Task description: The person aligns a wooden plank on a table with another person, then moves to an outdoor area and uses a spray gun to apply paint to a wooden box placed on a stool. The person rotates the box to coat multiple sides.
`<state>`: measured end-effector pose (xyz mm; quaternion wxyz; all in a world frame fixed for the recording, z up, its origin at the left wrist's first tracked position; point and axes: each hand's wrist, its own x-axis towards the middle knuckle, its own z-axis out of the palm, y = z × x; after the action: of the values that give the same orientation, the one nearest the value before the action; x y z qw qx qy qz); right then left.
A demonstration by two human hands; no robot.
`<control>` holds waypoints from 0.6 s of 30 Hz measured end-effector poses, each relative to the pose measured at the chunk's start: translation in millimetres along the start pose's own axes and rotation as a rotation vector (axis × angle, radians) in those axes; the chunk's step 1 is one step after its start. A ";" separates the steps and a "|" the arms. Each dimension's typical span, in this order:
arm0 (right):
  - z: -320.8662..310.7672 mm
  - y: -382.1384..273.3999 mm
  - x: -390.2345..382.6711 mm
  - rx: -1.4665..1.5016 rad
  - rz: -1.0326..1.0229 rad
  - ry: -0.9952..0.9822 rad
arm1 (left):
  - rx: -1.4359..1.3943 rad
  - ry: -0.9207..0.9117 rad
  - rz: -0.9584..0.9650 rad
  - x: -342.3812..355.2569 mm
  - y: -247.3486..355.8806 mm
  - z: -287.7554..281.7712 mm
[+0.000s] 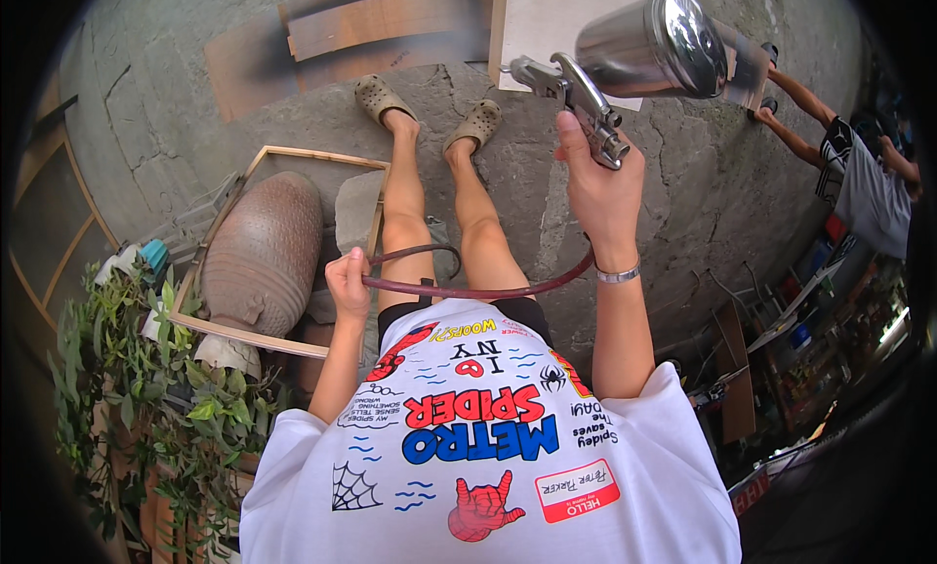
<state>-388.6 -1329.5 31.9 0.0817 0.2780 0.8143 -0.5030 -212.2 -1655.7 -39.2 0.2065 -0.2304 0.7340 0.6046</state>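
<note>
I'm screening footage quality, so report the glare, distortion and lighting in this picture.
Head view: bright highlights streak the spray gun's metal cup; head view: fisheye bending bows the wooden-framed panel at far left, and the corners go black; head view: clutter at lower right sinks into shade; head view: soft light on the concrete ground.

Soft light falls on the cracked grey concrete floor [683, 222], with leafy green plants [102, 398] at left.

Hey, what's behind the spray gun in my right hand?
Behind the spray gun in your right hand are a pale board and grey ground. Its metal cup covers part of that board; whatever is there can't be seen.
</note>
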 end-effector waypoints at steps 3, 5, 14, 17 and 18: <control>5.3 -3.3 2.9 0.092 -0.063 -0.016 | -0.029 -0.015 -0.040 0.3 3.6 -2.0; 2.6 -11.3 7.0 -0.008 -0.053 -0.029 | 0.001 -0.020 -0.007 -1.4 -4.7 -2.5; -32.5 2.6 21.2 -0.318 0.075 0.133 | 0.085 -0.051 0.049 4.7 12.0 14.4; -46.8 13.1 22.8 -0.298 0.080 0.176 | 0.101 -0.079 0.020 -0.4 17.9 18.5; -51.4 14.5 24.4 -0.298 0.080 0.190 | 0.105 -0.089 0.012 -0.4 19.3 20.2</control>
<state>-393.6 -1271.1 35.3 0.0647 0.3413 0.8721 -0.3446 -222.8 -1632.6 -27.4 0.2470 -0.1877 0.7562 0.5761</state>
